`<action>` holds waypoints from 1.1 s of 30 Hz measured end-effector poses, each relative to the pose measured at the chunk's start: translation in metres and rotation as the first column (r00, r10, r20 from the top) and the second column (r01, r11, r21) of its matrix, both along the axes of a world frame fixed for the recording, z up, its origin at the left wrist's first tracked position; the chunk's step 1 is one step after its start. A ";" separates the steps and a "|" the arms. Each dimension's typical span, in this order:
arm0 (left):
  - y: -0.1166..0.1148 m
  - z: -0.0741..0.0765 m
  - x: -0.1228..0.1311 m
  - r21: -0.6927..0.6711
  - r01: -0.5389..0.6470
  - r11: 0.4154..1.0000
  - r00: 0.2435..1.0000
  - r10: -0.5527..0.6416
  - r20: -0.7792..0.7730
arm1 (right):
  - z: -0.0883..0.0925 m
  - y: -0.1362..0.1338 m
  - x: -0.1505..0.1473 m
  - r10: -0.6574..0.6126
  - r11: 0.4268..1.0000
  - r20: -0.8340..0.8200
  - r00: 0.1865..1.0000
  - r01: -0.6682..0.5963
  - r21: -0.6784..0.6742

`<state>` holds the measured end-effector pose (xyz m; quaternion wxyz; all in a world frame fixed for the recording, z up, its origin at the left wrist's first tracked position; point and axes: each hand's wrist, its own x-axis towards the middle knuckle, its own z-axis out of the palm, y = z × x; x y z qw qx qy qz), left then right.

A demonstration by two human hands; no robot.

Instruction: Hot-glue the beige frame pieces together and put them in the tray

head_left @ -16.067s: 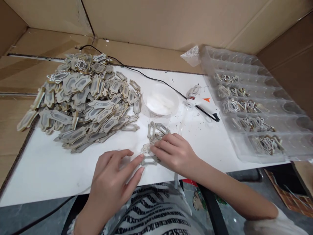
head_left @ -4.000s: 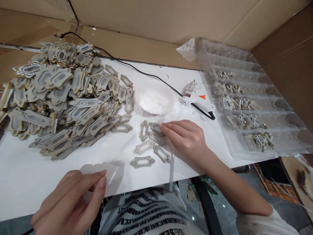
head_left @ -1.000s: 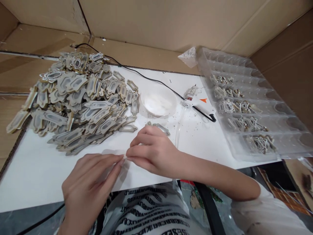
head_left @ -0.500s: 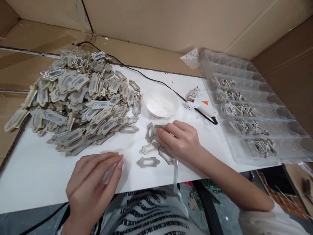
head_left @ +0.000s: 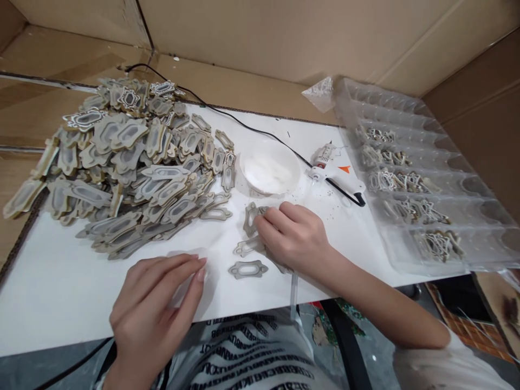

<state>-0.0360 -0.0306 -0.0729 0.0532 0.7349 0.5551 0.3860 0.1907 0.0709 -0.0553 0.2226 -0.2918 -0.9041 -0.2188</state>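
Observation:
My right hand (head_left: 290, 233) is closed over a small group of grey frame-shaped pieces, fingers curled down; its fingertips and whatever they grip are hidden. Beside it a scalloped grey piece with an oblong opening (head_left: 248, 269) lies flat. Another piece (head_left: 246, 247) is partly under the fingers, and one more (head_left: 251, 218) sits just beyond them. My left hand (head_left: 156, 303) hovers near the front of the white table, thumb and fingertips pinched together; anything between them is too small to see.
A big heap of similar pieces (head_left: 134, 168) covers the left side. Further back are a white bowl (head_left: 270, 168) and a white corded tool like a glue gun (head_left: 319, 170). On the right lies a clear compartment tray (head_left: 475, 214) with several filled sections. Cardboard walls (head_left: 260, 49) stand behind.
My right hand has shifted slightly left and turned downward, its fingers more curled over the pieces. My left hand keeps its pinch almost unmoved. The view has tilted slightly.

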 end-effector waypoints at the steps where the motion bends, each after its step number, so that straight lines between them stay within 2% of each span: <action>1: 0.000 0.000 0.000 -0.003 -0.005 1.000 1.000 0.005 0.004 | 0.000 0.000 0.000 -0.005 1.000 0.001 1.000 0.005 0.002; 7: -0.002 0.001 0.001 -0.036 -0.025 0.999 1.000 0.025 0.007 | 0.002 -0.001 -0.001 -0.016 1.000 0.012 1.000 0.016 -0.018; 12: -0.002 0.002 0.002 -0.056 -0.024 0.998 0.999 0.026 0.034 | 0.001 -0.002 0.000 -0.017 0.994 0.007 1.000 0.018 -0.109; 20: 0.001 0.000 -0.001 0.007 0.005 1.000 1.000 -0.005 0.019 | 0.005 -0.005 0.016 -0.051 0.981 -0.023 0.998 0.046 -0.187; 26: 0.001 0.000 -0.001 0.003 -0.003 1.000 1.000 0.003 -0.003 | -0.001 -0.006 0.018 0.004 0.942 -0.005 1.000 -0.005 -0.335; 33: 0.009 0.009 0.005 -0.050 -0.025 0.998 0.999 0.023 -0.039 | -0.002 -0.007 0.019 -0.007 0.913 0.022 1.000 0.015 -0.407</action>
